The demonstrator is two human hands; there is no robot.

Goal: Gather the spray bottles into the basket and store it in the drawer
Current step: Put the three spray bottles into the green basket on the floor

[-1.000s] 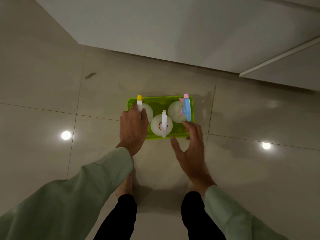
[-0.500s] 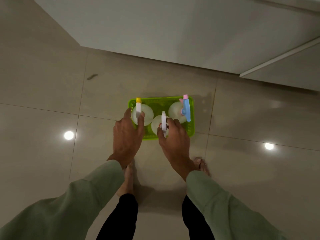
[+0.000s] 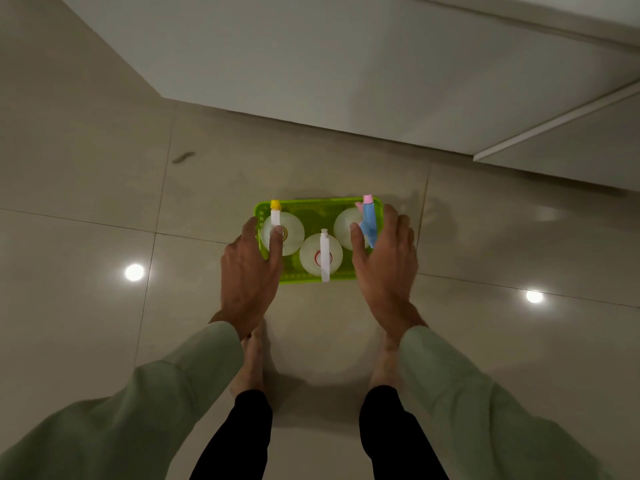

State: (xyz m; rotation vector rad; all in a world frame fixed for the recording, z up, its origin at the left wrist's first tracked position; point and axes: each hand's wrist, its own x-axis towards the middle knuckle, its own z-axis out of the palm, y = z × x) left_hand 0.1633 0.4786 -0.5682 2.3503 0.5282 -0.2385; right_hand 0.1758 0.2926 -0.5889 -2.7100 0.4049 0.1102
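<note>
A bright green basket [image 3: 318, 202] sits on the tiled floor in front of my feet. Three white spray bottles stand in it. One has a yellow nozzle tip [image 3: 291, 233] at the left, one a white sprayer [image 3: 313, 259] in the front middle, and one a blue and pink sprayer [image 3: 346, 220] at the right. My left hand [image 3: 249, 271] straddles the basket's left wall, thumb inside and fingers outside. My right hand [image 3: 384, 268] straddles the right wall the same way.
A white cabinet front [image 3: 346, 81] runs across the top, with a panel edge [image 3: 554, 133] jutting out at the right. A dark smudge [image 3: 183, 156] marks the floor at the left. My bare feet [image 3: 249, 362] stand just behind the basket.
My right hand left the middle bottle and moved right to the basket's right wall. My left hand shifted from the yellow-tipped bottle onto the left wall.
</note>
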